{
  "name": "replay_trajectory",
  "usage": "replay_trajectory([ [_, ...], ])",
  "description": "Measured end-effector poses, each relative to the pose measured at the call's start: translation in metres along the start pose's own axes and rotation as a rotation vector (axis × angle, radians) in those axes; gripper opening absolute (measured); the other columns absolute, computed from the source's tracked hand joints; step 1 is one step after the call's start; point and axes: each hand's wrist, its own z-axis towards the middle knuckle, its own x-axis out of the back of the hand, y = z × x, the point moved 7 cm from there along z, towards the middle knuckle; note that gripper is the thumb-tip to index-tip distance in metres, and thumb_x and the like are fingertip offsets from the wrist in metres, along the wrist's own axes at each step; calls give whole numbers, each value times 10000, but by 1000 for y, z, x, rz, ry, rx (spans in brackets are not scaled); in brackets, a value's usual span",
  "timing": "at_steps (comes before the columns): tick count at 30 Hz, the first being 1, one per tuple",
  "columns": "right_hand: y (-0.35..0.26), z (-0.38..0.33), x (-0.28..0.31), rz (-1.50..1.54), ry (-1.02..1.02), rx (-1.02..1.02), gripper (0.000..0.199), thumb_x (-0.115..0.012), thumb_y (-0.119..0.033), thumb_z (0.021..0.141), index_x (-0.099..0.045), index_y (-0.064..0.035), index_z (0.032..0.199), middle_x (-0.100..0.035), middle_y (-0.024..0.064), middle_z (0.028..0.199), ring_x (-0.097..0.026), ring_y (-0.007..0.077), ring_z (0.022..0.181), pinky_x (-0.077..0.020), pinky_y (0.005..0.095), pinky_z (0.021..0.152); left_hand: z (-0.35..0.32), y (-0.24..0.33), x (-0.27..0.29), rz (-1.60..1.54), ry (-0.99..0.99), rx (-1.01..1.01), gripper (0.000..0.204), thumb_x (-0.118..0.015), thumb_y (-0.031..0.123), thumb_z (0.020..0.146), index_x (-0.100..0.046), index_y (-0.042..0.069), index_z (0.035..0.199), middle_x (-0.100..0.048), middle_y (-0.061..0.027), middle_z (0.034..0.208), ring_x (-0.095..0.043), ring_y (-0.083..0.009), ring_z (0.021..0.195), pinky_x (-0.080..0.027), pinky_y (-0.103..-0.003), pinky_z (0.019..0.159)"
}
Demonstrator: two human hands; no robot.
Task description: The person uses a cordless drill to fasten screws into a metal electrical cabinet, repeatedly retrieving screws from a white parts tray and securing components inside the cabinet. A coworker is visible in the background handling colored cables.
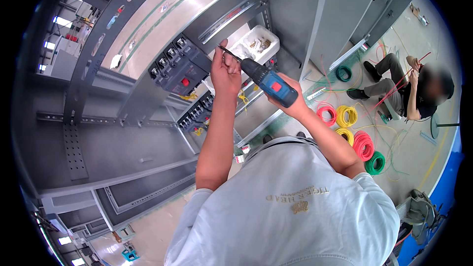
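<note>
Your right hand (290, 99) clenches the hefty blue cordless drill (268, 81) by its grip; left hand (225, 71) pinches its thin stiff bit (227, 52).

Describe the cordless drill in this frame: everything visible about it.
The cordless drill has a blue body with a red switch patch on its side and a black chuck end, plastic by the look of it. It lies tilted, chuck toward the upper left, in front of the grey cabinet frame. The right hand grips its handle end from below. The left hand sits at the chuck, its fingers pinching a thin bit that sticks out up-left.
</note>
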Motion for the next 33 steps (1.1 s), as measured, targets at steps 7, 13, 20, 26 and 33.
replay_trajectory([
  [7, 2, 29, -19, -52, 47, 51, 381, -779, 5, 693, -624, -16, 1040, -634, 146, 919, -629, 388, 856, -524, 408, 778, 23, -6, 1, 129, 142, -144, 377, -438, 349, 1094, -572, 121, 1364, -504, 29, 695, -499, -84, 597, -449, -271, 560],
  [13, 7, 37, -22, -101, 5, 31, 281, -711, -24, 789, -661, -11, 1065, -677, 139, 970, -672, 337, 883, -536, 379, 792, 26, -6, 4, 100, 162, -146, 398, -424, 369, 1094, -557, 120, 1375, -519, 14, 707, -547, -104, 627, -485, -294, 583],
  [20, 11, 39, -25, -79, 11, 19, 269, -694, -24, 804, -657, -16, 1070, -671, 143, 966, -670, 339, 883, -532, 374, 794, 20, -6, 0, 122, 162, -142, 396, -405, 337, 1102, -560, 131, 1403, -507, 23, 805, -564, -102, 737, -540, -323, 699],
  [26, 19, 40, -26, -93, 9, 32, 353, -761, -33, 727, -647, -25, 1060, -669, 146, 972, -654, 372, 896, -533, 395, 812, 24, -7, 2, 118, 151, -146, 397, -405, 342, 1101, -560, 131, 1398, -515, 23, 843, -571, -107, 775, -545, -334, 726],
  [33, 23, 43, -25, -106, -3, 48, 387, -794, -43, 693, -646, -35, 1050, -669, 146, 980, -650, 381, 905, -534, 405, 819, 26, -8, 3, 82, 160, -146, 395, -425, 358, 1094, -559, 136, 1392, -525, 25, 765, -571, -105, 697, -523, -312, 652],
])
